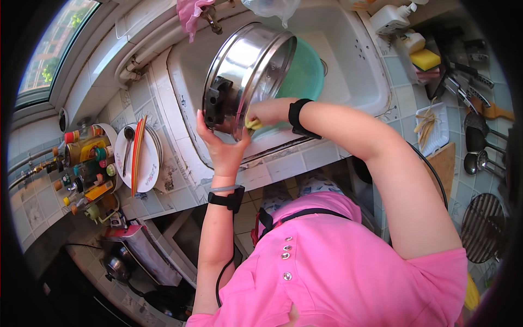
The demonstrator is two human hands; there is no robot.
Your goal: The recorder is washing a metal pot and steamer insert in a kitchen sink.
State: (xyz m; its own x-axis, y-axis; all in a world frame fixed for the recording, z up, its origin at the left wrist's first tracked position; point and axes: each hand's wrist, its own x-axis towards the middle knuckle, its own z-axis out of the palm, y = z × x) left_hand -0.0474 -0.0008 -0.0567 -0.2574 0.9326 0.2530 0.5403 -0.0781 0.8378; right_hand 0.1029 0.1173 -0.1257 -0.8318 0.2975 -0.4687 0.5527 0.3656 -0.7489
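A shiny steel pot (pixel 235 66) with a dark side handle is tilted on its side over the white sink (pixel 364 82). My left hand (pixel 223 148) grips its near lower edge, the thumb and fingers spread around the wall. At the rim, my right hand (pixel 269 113) is closed on a small yellow scrubbing cloth (pixel 253 124), pressed against the pot's inner side. Most of the cloth is hidden by my fingers. Behind the pot, a green basin (pixel 309 76) rests in the sink, partly covered by the pot.
Left of the sink stand stacked plates (pixel 146 174) with chopsticks (pixel 138 155) and a spoon on top, beside several seasoning jars (pixel 90 155). A tap (pixel 211 20) with a pink cloth is at the back. On the right are a yellow sponge (pixel 425 60), a white tray (pixel 433 136) and hanging utensils.
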